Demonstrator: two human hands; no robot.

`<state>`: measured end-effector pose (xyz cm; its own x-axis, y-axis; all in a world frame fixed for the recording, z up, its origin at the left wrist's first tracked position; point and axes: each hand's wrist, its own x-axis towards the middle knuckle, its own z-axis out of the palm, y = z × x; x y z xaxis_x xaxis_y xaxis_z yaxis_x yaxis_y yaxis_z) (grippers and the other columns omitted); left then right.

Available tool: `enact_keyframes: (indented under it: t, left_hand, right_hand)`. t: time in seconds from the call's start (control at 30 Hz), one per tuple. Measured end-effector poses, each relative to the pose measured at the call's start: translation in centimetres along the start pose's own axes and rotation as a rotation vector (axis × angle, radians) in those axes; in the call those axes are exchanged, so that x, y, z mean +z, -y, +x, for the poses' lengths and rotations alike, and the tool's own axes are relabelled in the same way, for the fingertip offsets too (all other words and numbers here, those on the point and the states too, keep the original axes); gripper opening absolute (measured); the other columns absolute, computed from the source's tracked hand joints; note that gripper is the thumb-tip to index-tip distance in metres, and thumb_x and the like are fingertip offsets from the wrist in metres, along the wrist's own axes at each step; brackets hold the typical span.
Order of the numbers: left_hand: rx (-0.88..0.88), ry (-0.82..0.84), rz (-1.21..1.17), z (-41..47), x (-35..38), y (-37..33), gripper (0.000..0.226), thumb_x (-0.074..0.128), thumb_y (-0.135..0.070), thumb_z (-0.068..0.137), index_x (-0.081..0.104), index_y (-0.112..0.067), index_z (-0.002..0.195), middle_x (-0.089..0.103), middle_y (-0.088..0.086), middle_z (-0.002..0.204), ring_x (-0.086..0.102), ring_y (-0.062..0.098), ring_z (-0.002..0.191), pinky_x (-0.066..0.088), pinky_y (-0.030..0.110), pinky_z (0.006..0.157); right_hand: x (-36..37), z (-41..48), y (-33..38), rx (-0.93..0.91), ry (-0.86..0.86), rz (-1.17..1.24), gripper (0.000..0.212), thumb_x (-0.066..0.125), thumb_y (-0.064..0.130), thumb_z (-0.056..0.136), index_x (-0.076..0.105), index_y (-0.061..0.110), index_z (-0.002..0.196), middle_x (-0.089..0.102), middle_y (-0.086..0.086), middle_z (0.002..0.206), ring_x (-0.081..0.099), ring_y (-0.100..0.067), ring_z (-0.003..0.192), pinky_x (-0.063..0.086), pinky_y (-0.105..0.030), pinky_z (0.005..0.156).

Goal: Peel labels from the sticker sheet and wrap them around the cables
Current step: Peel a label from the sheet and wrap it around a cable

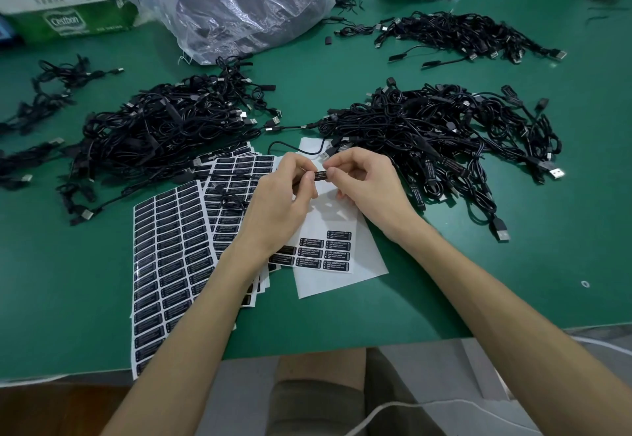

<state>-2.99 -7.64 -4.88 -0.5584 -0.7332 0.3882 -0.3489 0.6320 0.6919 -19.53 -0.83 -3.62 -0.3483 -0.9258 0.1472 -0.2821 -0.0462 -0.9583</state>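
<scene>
Two hands meet over a nearly stripped sticker sheet (328,223). The left hand (284,193) pinches a cable (294,148) by its small black inline block, and the right hand (362,182) pinches a label (320,175) onto that block, thumb and fingertips curled tight. The label lies between the two thumbs; how far round it has gone, I cannot tell.

This wrap looks to be in its pressing-down stage. Below the wrists, only a small cluster of remaining labels (337,254) is left on the sheet, so most of it seems used. Left of the left hand lies a fan of full sheets (167,247), apparently untouched.

Right of the right hand, a heap of cables (444,134) shows pale print on several blocks, probably the finished lot. Beyond the left hand, a second heap (164,134) likely waits. More bundles lie farther off on the green desk (68,264), so plenty appears to be left.
</scene>
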Motion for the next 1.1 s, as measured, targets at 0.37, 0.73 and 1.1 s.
enact_keyframes:
  t: [0.37,0.73,1.1]
  left_hand:
    - [0.018,0.008,0.080,0.01,-0.07,-0.17,0.016,0.048,-0.016,0.107,0.061,-0.019,0.117,0.064,-0.005,0.072,0.053,0.013,0.058,0.046,0.039,0.057]
    - [-0.039,-0.041,0.026,0.10,-0.21,0.21,0.014,0.047,-0.018,0.108,0.060,-0.020,0.114,0.063,0.003,0.074,0.054,0.011,0.058,0.042,0.032,0.055]
    - [-0.043,-0.044,-0.043,0.13,-0.15,0.13,0.010,0.052,-0.026,0.103,0.062,-0.023,0.103,0.064,-0.010,0.081,0.056,0.011,0.065,0.044,0.024,0.058]
  right_hand:
    - [0.03,0.02,-0.11,-0.006,-0.022,-0.045,0.008,0.072,0.014,0.094,0.075,0.017,0.101,0.073,0.002,0.081,0.067,-0.011,0.063,0.057,-0.035,0.070]
    - [-0.04,0.10,0.02,0.043,-0.068,-0.064,0.012,0.062,0.020,0.101,0.074,0.017,0.101,0.071,0.004,0.074,0.065,-0.006,0.058,0.054,-0.027,0.062]
    - [-0.12,-0.33,0.35,-0.006,0.103,-0.003,0.009,0.071,0.015,0.097,0.074,0.007,0.102,0.073,-0.002,0.082,0.064,-0.010,0.065,0.053,-0.027,0.066]
